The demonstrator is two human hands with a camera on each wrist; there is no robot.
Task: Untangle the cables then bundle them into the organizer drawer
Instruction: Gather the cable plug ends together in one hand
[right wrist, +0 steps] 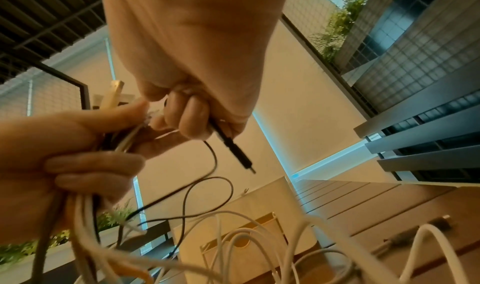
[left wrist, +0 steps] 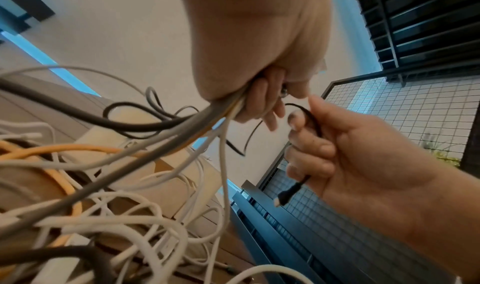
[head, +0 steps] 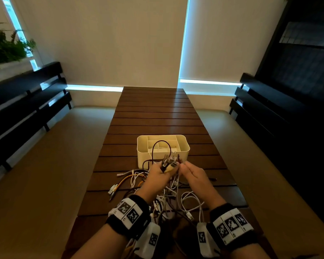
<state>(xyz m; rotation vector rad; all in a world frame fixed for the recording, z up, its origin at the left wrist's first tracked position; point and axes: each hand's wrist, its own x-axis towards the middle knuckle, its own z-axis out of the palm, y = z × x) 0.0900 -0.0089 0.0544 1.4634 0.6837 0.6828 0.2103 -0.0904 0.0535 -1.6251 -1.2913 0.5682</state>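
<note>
Left hand [head: 158, 174] is gripping a bunch of cable ends [head: 169, 161], plugs sticking up, just above the counter [head: 157, 113] near its front edge. Right hand [head: 194, 175] is curling its fingers round a thin black cable [right wrist: 211, 163] w/ the plug [right wrist: 237, 155] poking out below, right beside the left. The rest of the cables [head: 168, 195], white, orange & dark, are lying tangled under both hands. The cream organizer [head: 163, 148] is sitting mid-counter just behind, a dark loop arching over it.
</note>
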